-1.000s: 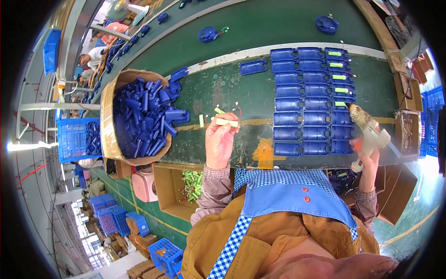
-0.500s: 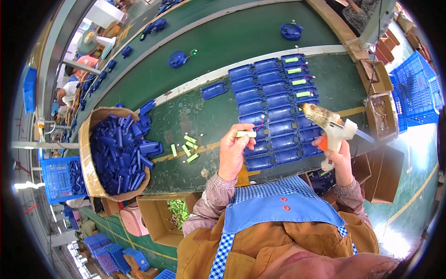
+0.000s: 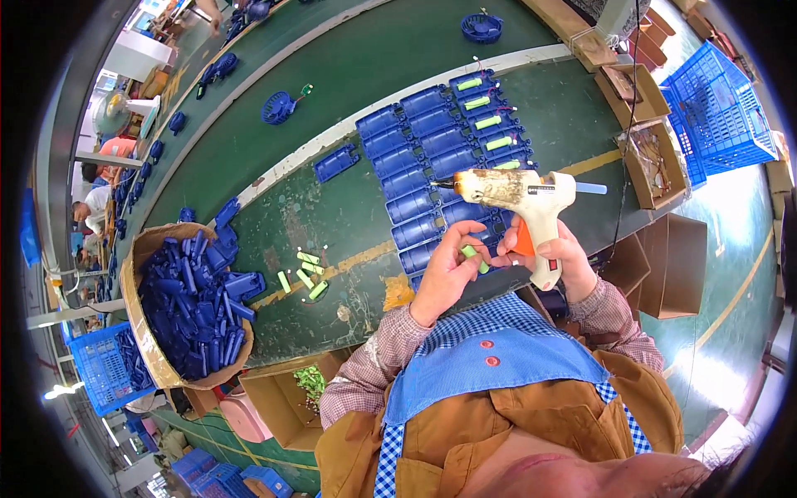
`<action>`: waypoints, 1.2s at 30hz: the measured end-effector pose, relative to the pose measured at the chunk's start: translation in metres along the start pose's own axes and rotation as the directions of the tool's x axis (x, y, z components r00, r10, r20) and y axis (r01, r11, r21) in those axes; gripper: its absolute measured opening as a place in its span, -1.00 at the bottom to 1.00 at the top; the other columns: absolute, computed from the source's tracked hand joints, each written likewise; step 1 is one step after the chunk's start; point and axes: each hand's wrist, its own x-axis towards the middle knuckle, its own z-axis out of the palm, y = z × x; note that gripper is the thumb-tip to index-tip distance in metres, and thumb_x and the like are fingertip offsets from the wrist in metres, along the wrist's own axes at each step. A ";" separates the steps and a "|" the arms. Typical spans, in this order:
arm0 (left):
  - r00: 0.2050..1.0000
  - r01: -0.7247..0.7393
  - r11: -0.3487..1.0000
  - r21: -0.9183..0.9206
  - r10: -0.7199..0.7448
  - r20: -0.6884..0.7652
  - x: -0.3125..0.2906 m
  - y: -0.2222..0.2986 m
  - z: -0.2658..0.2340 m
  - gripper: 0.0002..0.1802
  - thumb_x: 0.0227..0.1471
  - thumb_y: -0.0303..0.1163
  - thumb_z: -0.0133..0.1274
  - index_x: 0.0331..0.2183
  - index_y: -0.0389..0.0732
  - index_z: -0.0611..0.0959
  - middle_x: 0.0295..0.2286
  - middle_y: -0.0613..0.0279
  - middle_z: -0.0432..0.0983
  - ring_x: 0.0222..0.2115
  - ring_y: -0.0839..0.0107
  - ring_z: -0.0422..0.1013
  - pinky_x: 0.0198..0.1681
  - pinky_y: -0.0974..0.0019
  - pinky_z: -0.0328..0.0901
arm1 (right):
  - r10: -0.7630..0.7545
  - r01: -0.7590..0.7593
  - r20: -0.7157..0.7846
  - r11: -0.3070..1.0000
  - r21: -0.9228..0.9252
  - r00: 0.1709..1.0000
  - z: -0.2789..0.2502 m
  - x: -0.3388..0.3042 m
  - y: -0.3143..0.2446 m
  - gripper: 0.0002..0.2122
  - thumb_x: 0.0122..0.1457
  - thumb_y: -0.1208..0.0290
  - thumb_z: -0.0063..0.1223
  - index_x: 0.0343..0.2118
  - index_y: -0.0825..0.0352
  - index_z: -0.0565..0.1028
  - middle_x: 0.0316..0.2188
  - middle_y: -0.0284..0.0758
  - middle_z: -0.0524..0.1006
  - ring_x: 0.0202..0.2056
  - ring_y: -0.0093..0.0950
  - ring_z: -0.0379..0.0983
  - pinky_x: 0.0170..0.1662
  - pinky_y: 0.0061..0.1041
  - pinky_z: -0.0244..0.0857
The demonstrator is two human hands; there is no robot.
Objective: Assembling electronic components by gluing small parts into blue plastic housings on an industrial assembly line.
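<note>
My left hand point(image 3: 447, 272) is closed on a small light-green battery point(image 3: 475, 259) with thin wires, above the near part of the shell rows. My right hand point(image 3: 568, 256) grips a whitish glue gun point(image 3: 531, 195), its orange trigger showing and its browned nozzle pointing left. Fingertips of that hand meet the battery's wires beside my left fingers. Blue plastic shells point(image 3: 407, 184) lie in rows under and beyond the hands. Several in the right column hold a green battery point(image 3: 488, 121). One single blue shell point(image 3: 336, 163) lies left of the rows.
Several loose batteries point(image 3: 309, 270) lie on the green table point(image 3: 332, 224). At left a carton point(image 3: 133, 311) is heaped with blue parts. Beyond the pale strip, a round blue part point(image 3: 278, 108) sits on the green belt. Small boxes point(image 3: 656, 170) and a blue crate point(image 3: 722, 108) are at right.
My hands have come together, with the battery drawn toward the right hand. The glue gun has swung so its nozzle points left and crosses over the shells. The view has shifted slightly.
</note>
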 end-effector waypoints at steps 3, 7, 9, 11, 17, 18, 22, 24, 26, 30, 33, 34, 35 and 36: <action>0.999 0.029 1.000 0.007 -0.029 0.024 0.002 -0.010 -0.002 -0.64 0.04 -0.62 -0.10 -0.07 -0.25 0.38 -0.39 0.30 0.47 -0.52 0.65 0.33 -0.44 0.56 0.27 | -0.011 0.011 0.005 0.999 0.053 1.000 -0.006 -0.001 0.002 -0.52 -0.15 0.33 0.07 -0.11 0.39 0.31 -0.29 -0.20 0.45 -0.19 -0.32 0.44 -0.07 -0.35 0.37; 0.978 0.158 0.980 0.119 -0.172 0.120 -0.001 -0.022 -0.005 -0.80 0.08 -0.54 -0.07 -0.25 -0.32 0.59 -0.43 0.33 0.50 -0.48 0.63 0.42 -0.40 0.54 0.34 | -0.097 0.095 -0.059 0.995 -0.035 0.994 -0.007 -0.010 -0.008 -0.49 -0.17 0.31 0.11 -0.09 0.37 0.30 -0.33 -0.20 0.46 -0.23 -0.29 0.42 -0.17 -0.33 0.34; 0.967 0.147 0.983 0.114 -0.167 0.193 -0.003 -0.024 0.004 -0.80 0.08 -0.53 -0.05 -0.26 -0.33 0.62 -0.49 0.36 0.49 -0.48 0.64 0.42 -0.40 0.54 0.34 | -0.104 0.101 -0.051 0.993 -0.069 0.993 -0.009 -0.014 -0.010 -0.49 -0.18 0.31 0.11 -0.10 0.37 0.30 -0.34 -0.20 0.46 -0.23 -0.29 0.43 -0.17 -0.34 0.34; 0.935 0.202 0.971 0.129 -0.230 0.269 -0.004 -0.022 0.012 -0.83 0.05 -0.56 -0.02 -0.27 -0.33 0.60 -0.55 0.39 0.45 -0.54 0.68 0.37 -0.46 0.56 0.31 | -0.099 0.096 -0.019 0.987 -0.127 0.995 -0.012 -0.015 -0.010 -0.53 -0.16 0.29 0.11 -0.14 0.38 0.35 -0.32 -0.23 0.48 -0.20 -0.36 0.46 -0.16 -0.42 0.35; 0.895 0.118 0.957 0.266 -0.218 0.389 -0.005 -0.028 0.029 -0.89 -0.04 -0.56 0.06 -0.39 -0.30 0.47 -0.62 0.33 0.38 -0.57 0.61 0.32 -0.48 0.46 0.24 | -0.041 0.023 -0.108 0.986 -0.163 0.993 -0.021 -0.032 -0.016 -0.56 -0.14 0.38 0.10 -0.15 0.42 0.34 -0.30 -0.22 0.47 -0.20 -0.36 0.45 -0.12 -0.33 0.44; 0.905 0.081 0.954 0.290 -0.192 0.380 -0.005 -0.026 0.030 -0.84 -0.07 -0.53 0.08 -0.42 -0.30 0.42 -0.64 0.28 0.35 -0.57 0.56 0.31 -0.49 0.39 0.23 | -0.044 0.027 -0.119 0.989 -0.143 0.992 -0.027 -0.036 -0.017 -0.56 -0.13 0.40 0.10 -0.14 0.43 0.34 -0.29 -0.21 0.46 -0.18 -0.35 0.45 -0.12 -0.27 0.45; 0.928 0.056 0.963 0.263 -0.147 0.341 -0.001 -0.036 0.026 -0.80 -0.10 -0.50 0.11 -0.48 -0.29 0.38 -0.66 0.30 0.29 -0.60 0.56 0.22 -0.52 0.38 0.18 | -0.047 0.010 -0.183 0.981 -0.194 0.982 -0.046 -0.048 -0.017 -0.59 -0.09 0.52 0.04 -0.11 0.46 0.32 -0.27 -0.19 0.46 -0.15 -0.33 0.44 -0.11 -0.27 0.45; 0.944 0.034 0.959 0.281 -0.123 0.306 0.003 -0.034 0.022 -0.80 -0.11 -0.50 0.11 -0.49 -0.28 0.39 -0.66 0.36 0.23 -0.61 0.61 0.17 -0.54 0.42 0.13 | -0.065 0.006 -0.220 0.966 -0.257 0.973 -0.051 -0.053 -0.018 -0.59 -0.09 0.55 0.01 -0.10 0.46 0.32 -0.26 -0.20 0.45 -0.16 -0.35 0.45 -0.10 -0.29 0.45; 0.960 0.098 0.982 0.163 -0.136 0.245 0.006 -0.031 0.018 -0.77 -0.08 -0.50 0.11 -0.55 -0.22 0.34 -0.65 0.47 0.19 -0.60 0.69 0.14 -0.57 0.49 0.08 | -0.083 -0.001 -0.251 0.949 -0.316 0.965 -0.053 -0.054 -0.018 -0.59 -0.09 0.58 -0.01 -0.08 0.46 0.32 -0.25 -0.21 0.45 -0.16 -0.36 0.45 -0.09 -0.31 0.44; 0.983 0.110 0.992 0.066 -0.118 0.138 0.018 -0.021 0.010 -0.74 -0.04 -0.57 0.09 -0.55 -0.19 0.31 -0.62 0.49 0.26 -0.59 0.73 0.20 -0.56 0.56 0.13 | -0.147 -0.047 -0.301 0.831 -0.554 0.942 -0.064 -0.053 -0.013 -0.64 -0.11 0.63 -0.06 -0.15 0.44 0.39 -0.31 -0.32 0.48 -0.24 -0.52 0.42 -0.15 -0.53 0.36; 0.997 0.071 0.997 0.037 -0.071 -0.001 0.028 -0.010 0.005 -0.87 -0.04 -0.61 0.08 -0.41 -0.26 0.45 -0.56 0.39 0.42 -0.58 0.66 0.33 -0.53 0.55 0.25 | -0.188 -0.053 -0.314 0.781 -0.623 0.930 -0.062 -0.049 -0.009 -0.72 -0.14 0.63 -0.05 -0.27 0.41 0.46 -0.39 -0.40 0.49 -0.33 -0.62 0.37 -0.24 -0.64 0.25; 0.998 0.059 0.995 0.076 -0.057 -0.026 0.031 -0.013 -0.001 -0.86 -0.04 -0.61 0.08 -0.35 -0.28 0.50 -0.54 0.38 0.45 -0.58 0.66 0.34 -0.52 0.55 0.25 | -0.169 -0.075 -0.302 0.753 -0.654 0.938 -0.064 -0.047 -0.009 -0.74 -0.15 0.61 -0.05 -0.30 0.41 0.47 -0.41 -0.40 0.48 -0.35 -0.61 0.37 -0.25 -0.64 0.25; 0.998 0.047 0.993 0.107 -0.042 -0.045 0.035 -0.013 -0.006 -0.87 -0.04 -0.61 0.08 -0.36 -0.29 0.51 -0.54 0.38 0.46 -0.58 0.66 0.34 -0.52 0.55 0.26 | -0.150 -0.096 -0.291 0.724 -0.684 0.945 -0.063 -0.046 -0.008 -0.75 -0.15 0.60 -0.04 -0.32 0.41 0.47 -0.42 -0.40 0.47 -0.36 -0.61 0.37 -0.27 -0.63 0.26; 0.998 0.035 0.990 0.138 -0.027 -0.064 0.039 -0.013 -0.008 -0.89 -0.04 -0.62 0.07 -0.37 -0.30 0.51 -0.54 0.38 0.47 -0.58 0.66 0.34 -0.51 0.55 0.26 | -0.135 -0.127 -0.314 0.714 -0.688 0.940 -0.058 -0.046 -0.010 -0.80 -0.17 0.58 -0.03 -0.38 0.39 0.47 -0.45 -0.40 0.46 -0.41 -0.61 0.36 -0.31 -0.63 0.25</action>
